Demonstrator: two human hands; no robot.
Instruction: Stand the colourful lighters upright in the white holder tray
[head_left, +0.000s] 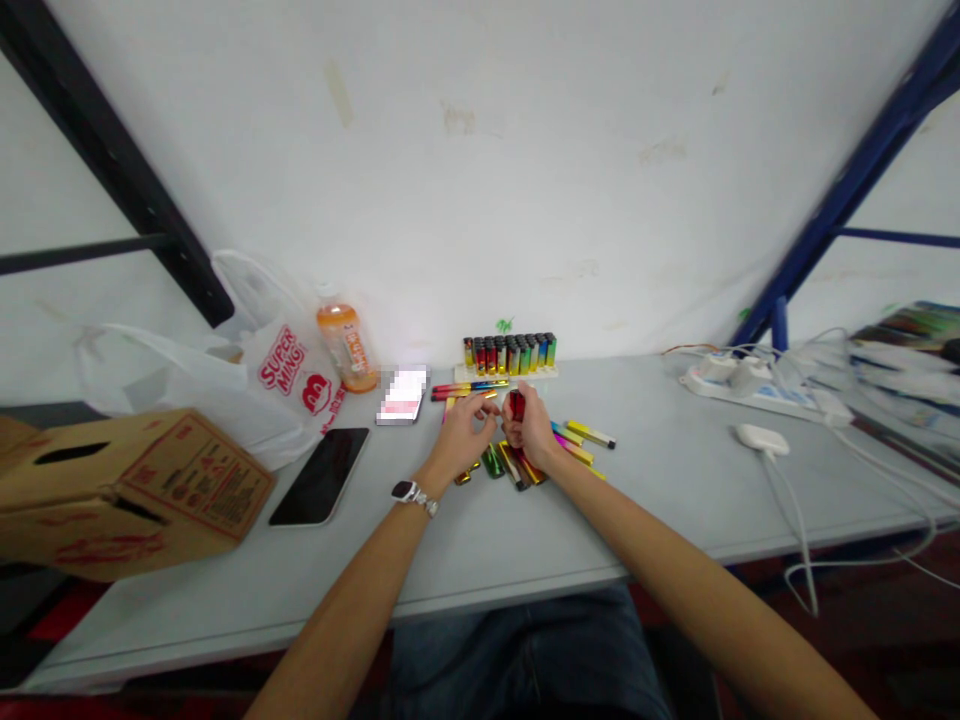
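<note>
My right hand (531, 430) is wrapped round a red cigarette lighter (517, 402) held upright, its dark top end showing above the fingers. Just to the left, my left hand (466, 432) hovers with curved fingers and a gap between thumb and fingertips; nothing shows in it. Around and under both hands lie several loose shiny lighters, among them a green one (493, 461), a yellow one (590, 434) and a red-and-blue one (471, 387). Behind them a row of upright lighters (512, 354) stands in a pale holder (551, 374) against the wall.
Left on the grey table (480, 560) are a lit phone (403, 396), an orange drink bottle (348, 345), a dark tablet (322, 476), a white plastic bag (225, 385) and a cardboard box (172, 490). At right are a power strip (765, 388), a white charger (763, 439) and cables.
</note>
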